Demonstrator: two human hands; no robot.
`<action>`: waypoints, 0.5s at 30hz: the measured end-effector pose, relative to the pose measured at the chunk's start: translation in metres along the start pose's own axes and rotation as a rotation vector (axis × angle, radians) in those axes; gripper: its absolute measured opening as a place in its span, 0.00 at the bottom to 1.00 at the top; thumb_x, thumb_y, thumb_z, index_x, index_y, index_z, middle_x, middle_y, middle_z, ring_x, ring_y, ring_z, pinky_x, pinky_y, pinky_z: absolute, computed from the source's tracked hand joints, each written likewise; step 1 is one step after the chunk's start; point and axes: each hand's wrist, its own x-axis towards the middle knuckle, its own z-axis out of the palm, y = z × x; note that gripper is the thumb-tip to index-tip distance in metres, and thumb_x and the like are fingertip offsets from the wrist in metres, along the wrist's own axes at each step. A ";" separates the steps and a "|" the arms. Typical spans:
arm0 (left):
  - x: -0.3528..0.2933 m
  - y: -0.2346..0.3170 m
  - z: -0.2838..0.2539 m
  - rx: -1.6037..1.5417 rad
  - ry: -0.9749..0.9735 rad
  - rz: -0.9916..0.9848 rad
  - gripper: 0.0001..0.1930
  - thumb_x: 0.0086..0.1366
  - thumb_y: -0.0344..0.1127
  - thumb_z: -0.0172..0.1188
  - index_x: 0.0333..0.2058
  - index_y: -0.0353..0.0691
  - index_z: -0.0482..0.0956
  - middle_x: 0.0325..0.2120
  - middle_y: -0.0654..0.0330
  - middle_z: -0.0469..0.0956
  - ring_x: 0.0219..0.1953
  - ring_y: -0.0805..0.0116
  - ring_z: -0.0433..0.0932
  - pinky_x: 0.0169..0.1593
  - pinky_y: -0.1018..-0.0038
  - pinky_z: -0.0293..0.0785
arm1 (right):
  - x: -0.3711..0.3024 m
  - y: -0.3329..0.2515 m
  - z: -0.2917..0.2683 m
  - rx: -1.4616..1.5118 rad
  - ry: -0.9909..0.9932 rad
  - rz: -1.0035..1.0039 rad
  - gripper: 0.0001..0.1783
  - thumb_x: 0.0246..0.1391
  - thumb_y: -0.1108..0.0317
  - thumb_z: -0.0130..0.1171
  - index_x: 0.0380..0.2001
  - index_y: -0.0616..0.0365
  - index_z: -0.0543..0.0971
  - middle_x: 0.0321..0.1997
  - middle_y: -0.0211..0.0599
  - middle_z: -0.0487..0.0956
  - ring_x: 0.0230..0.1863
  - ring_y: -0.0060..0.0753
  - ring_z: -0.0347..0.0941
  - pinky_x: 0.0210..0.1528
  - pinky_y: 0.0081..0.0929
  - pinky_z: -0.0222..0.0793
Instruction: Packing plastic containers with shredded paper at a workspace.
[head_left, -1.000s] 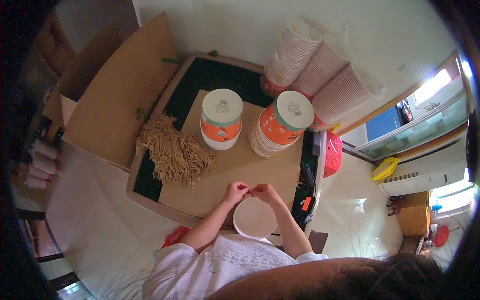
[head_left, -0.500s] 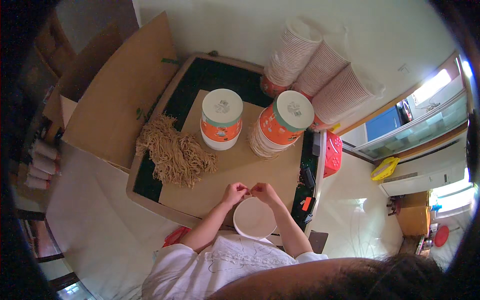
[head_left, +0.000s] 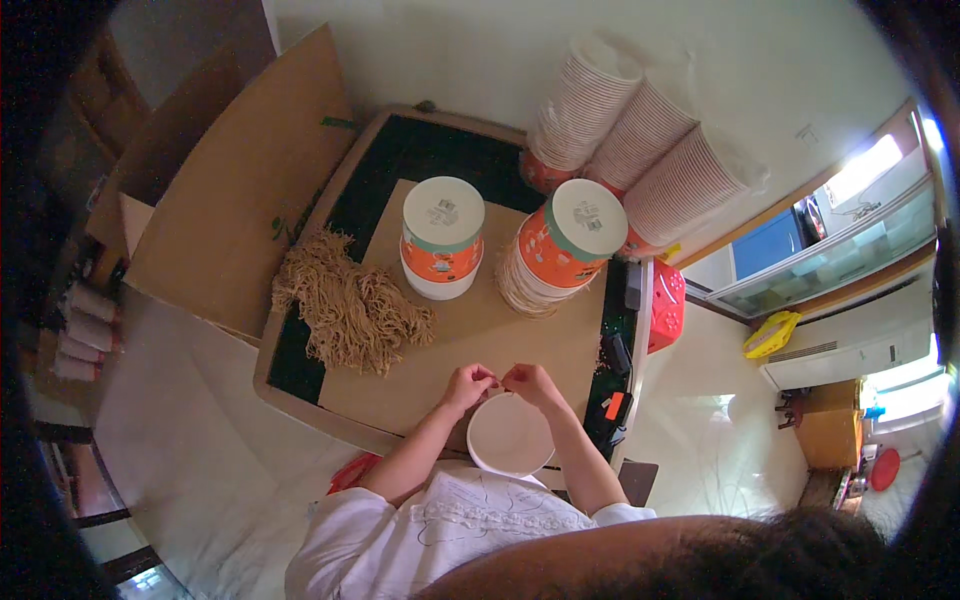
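Note:
A white paper tub [head_left: 510, 436] stands at the table's near edge, right in front of me. At its far rim, my left hand [head_left: 468, 387] is closed in a pinch, fingertips together. Close beside it, my right hand [head_left: 532, 384] pinches in the same way, the two sets of fingertips almost meeting. Whatever lies between the fingers is too small to make out. To the left is a heap of tan twine lengths [head_left: 350, 305]. Beyond my hands stand an upturned orange and white tub stack [head_left: 443, 240] and another orange tub stack [head_left: 565, 240] with twine around its lower part.
Tall nested stacks of white tubs [head_left: 655, 130] lean at the wall. A large cardboard box [head_left: 240, 190] is at the left. Cardboard [head_left: 480, 350] covers the dark green tabletop. Small black items [head_left: 617, 355] lie along the right edge, near a red basket [head_left: 667, 307].
My fingers have shifted very slightly at the tub's far rim. Everything else stays as it was.

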 end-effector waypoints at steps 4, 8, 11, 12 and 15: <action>0.001 -0.006 -0.006 -0.035 -0.026 -0.005 0.02 0.51 0.26 0.52 0.25 0.35 0.73 0.20 0.60 0.76 0.17 0.78 0.71 0.20 0.81 0.67 | -0.004 -0.008 -0.001 -0.006 -0.022 0.037 0.10 0.39 0.64 0.60 0.20 0.60 0.75 0.17 0.29 0.73 0.20 0.18 0.65 0.21 0.20 0.61; -0.002 -0.002 -0.008 -0.068 -0.075 -0.037 0.05 0.53 0.28 0.53 0.30 0.37 0.74 0.22 0.63 0.75 0.19 0.79 0.70 0.20 0.82 0.66 | -0.010 -0.019 -0.006 -0.174 -0.079 0.096 0.09 0.44 0.66 0.55 0.24 0.61 0.77 0.19 0.28 0.74 0.21 0.16 0.65 0.22 0.16 0.60; -0.004 0.002 -0.005 -0.093 -0.162 -0.030 0.08 0.54 0.30 0.54 0.34 0.39 0.75 0.23 0.65 0.74 0.22 0.79 0.71 0.23 0.82 0.67 | -0.010 -0.014 -0.008 -0.151 -0.088 0.091 0.10 0.44 0.65 0.55 0.24 0.61 0.77 0.18 0.27 0.73 0.21 0.15 0.64 0.21 0.16 0.59; -0.004 0.002 -0.004 -0.108 -0.203 0.001 0.09 0.54 0.30 0.54 0.35 0.39 0.74 0.24 0.66 0.74 0.23 0.79 0.71 0.25 0.82 0.68 | -0.009 -0.012 -0.009 -0.134 -0.086 0.087 0.10 0.44 0.65 0.55 0.24 0.61 0.77 0.18 0.27 0.73 0.20 0.15 0.64 0.21 0.16 0.59; -0.001 -0.003 -0.003 -0.035 -0.242 0.056 0.09 0.53 0.28 0.55 0.35 0.39 0.74 0.26 0.66 0.75 0.26 0.79 0.72 0.29 0.81 0.70 | -0.009 -0.011 -0.008 -0.134 -0.064 0.089 0.10 0.44 0.65 0.54 0.23 0.61 0.77 0.17 0.27 0.73 0.20 0.15 0.64 0.20 0.16 0.58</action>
